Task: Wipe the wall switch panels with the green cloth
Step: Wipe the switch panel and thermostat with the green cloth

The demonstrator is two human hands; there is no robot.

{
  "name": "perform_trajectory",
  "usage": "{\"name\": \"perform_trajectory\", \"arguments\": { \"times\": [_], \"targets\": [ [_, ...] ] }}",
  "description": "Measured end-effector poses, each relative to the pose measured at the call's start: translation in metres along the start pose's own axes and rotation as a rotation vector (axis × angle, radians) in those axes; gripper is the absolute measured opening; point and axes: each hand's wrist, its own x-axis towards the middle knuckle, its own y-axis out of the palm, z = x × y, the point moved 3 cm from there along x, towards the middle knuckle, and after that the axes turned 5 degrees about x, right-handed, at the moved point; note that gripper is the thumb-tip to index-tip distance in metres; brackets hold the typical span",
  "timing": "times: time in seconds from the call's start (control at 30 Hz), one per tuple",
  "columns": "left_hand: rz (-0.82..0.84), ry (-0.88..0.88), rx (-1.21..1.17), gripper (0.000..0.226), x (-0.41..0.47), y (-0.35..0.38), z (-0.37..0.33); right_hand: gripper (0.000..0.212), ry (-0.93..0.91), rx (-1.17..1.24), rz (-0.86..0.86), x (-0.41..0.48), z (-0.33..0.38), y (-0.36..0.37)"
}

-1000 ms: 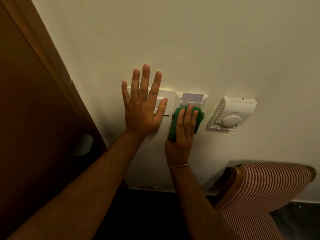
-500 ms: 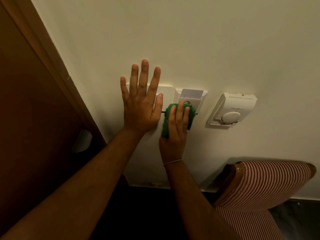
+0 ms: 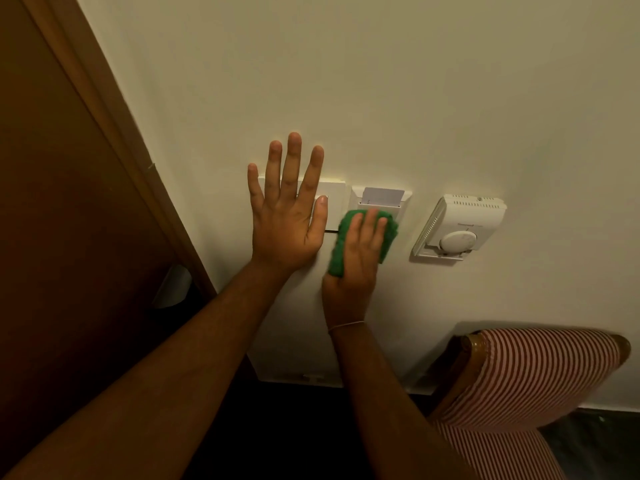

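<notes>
My left hand (image 3: pixel 285 216) lies flat on the wall with its fingers spread, covering most of the white switch panel (image 3: pixel 334 202). Right of it my right hand (image 3: pixel 356 261) presses the folded green cloth (image 3: pixel 341 244) against the lower part of the key-card holder panel (image 3: pixel 381 199), which has a pale card in its slot. A white thermostat (image 3: pixel 457 226) with a round dial is mounted further right, untouched.
A brown wooden door and its frame (image 3: pixel 114 126) run down the left. A chair with red-and-white striped upholstery (image 3: pixel 533 379) stands against the wall at lower right. The floor below is dark.
My right hand slid the cloth left toward the switch panel, then back right onto the card-holder panel. My left hand stayed flat on the wall.
</notes>
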Motion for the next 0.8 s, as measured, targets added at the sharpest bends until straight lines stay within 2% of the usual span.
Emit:
{"name": "perform_trajectory", "arguments": {
  "times": [0.17, 0.27, 0.33, 0.5, 0.7, 0.8],
  "targets": [
    [0.002, 0.017, 0.0, 0.071, 0.0, -0.001, -0.002, 0.072, -0.085, 0.003, 0.084, 0.002, -0.012, -0.008],
    [0.007, 0.011, 0.013, 0.072, 0.0, 0.0, -0.003, 0.091, -0.005, -0.007, -0.003, 0.011, -0.028, -0.026],
    [0.019, -0.001, 0.027, 0.072, 0.0, 0.0, -0.004, 0.094, 0.051, -0.028, -0.075, 0.015, -0.032, -0.033],
    [0.056, -0.002, 0.023, 0.072, 0.0, 0.0, -0.003, 0.087, 0.055, -0.011, -0.061, 0.012, -0.016, -0.022],
    [0.067, -0.011, 0.014, 0.07, -0.001, -0.002, -0.004, 0.057, -0.076, 0.004, 0.096, 0.01, 0.011, 0.0],
    [0.049, 0.016, -0.01, 0.069, -0.003, -0.002, -0.003, 0.071, -0.109, -0.003, 0.058, 0.015, -0.006, -0.012]
  ]
}}
